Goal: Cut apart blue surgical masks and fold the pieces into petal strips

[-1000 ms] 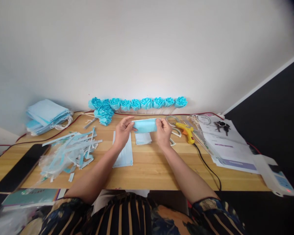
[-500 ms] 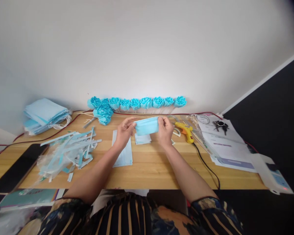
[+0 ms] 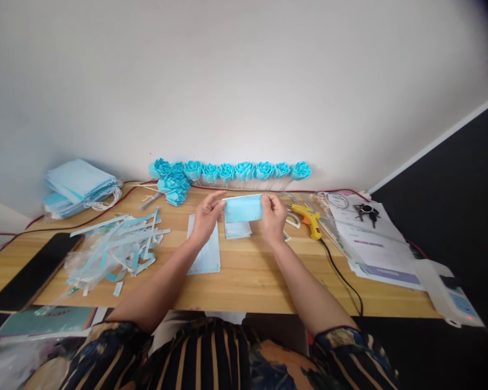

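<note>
Between my two hands a folded piece of blue face-mask fabric (image 3: 243,209) is held up above the table. My left hand (image 3: 208,214) pinches its left edge between thumb and fingers. At the opposite edge my right hand (image 3: 274,215) grips it with the thumb in front. Just below and behind it lies a small stack of pale blue fabric pieces (image 3: 238,231), partly covered. A longer flat pale blue mask sheet (image 3: 206,255) lies under my left wrist. Right of my right hand rests a yellow glue gun (image 3: 309,218) with a black cord.
Blue fabric flowers (image 3: 244,171) stand in a row along the wall. Cut strips (image 3: 126,246) are heaped at left, beside a black phone (image 3: 32,273) and a pile of masks (image 3: 79,181). Papers (image 3: 374,244) with keys (image 3: 366,212) and a white power strip (image 3: 447,292) lie at right.
Both hands still hold the fabric piece at its edges. It now looks flatter and more level than before. The whole view has shifted slightly.
</note>
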Tool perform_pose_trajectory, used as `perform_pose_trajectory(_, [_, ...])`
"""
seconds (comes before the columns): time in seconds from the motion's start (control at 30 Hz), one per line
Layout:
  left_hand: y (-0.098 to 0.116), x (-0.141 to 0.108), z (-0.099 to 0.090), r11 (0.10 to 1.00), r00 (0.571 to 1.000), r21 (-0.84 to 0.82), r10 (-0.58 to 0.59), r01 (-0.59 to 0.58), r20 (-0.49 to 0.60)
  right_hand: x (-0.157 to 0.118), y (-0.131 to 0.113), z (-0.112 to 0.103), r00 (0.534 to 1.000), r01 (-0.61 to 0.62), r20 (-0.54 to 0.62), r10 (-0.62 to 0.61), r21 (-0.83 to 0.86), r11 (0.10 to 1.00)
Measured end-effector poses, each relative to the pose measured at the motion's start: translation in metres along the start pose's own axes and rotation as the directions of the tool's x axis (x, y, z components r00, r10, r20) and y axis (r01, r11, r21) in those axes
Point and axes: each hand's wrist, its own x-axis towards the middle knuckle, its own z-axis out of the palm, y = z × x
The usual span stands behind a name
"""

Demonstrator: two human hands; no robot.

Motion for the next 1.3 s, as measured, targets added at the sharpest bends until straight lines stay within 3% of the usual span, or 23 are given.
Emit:
perform_pose_trajectory(0.27, [-0.007,0.001,-0.002,1.000,1.000,0.010,0.002,-0.002,0.000,-0.002,0.000,0.001,1.000,-0.013,-0.009,0.013,0.012,1.000])
perform_pose_trajectory(0.77, [-0.010,0.004,-0.006,0.998,0.993,0.025,-0.061,0.058,0.098,0.007,-0.002,-0.006,0.993,0.116,0.037,-0.113,-0.084,0.990])
perform_pose_trajectory(0.9, [0.000,0.004,-0.011,0.984,0.990,0.146,0.091,-0.107,0.111,0.003,-0.009,-0.005,0.942,0.313,0.172,-0.288,-0.147,0.938])
perform_pose_trajectory(1.0, [0.015,0.005,-0.010,0.930,0.950,0.270,0.184,-0.251,0.251,0.001,-0.013,-0.004,0.863,0.456,0.314,-0.396,-0.148,0.877])
perform_pose_trajectory(1.13, [0.029,0.010,-0.004,0.875,0.889,0.392,0.088,-0.285,0.450,0.000,-0.021,-0.003,0.774,0.557,0.446,-0.449,-0.143,0.818])
perform_pose_trajectory(1.2, [0.032,0.012,-0.001,0.877,0.899,0.417,0.037,-0.238,0.436,0.000,-0.027,-0.003,0.770,0.544,0.478,-0.423,-0.145,0.826])
perform_pose_trajectory(1.3, [0.032,0.012,0.003,0.898,0.914,0.407,-0.012,-0.168,0.405,0.003,-0.036,-0.006,0.819,0.454,0.463,-0.339,-0.162,0.876])
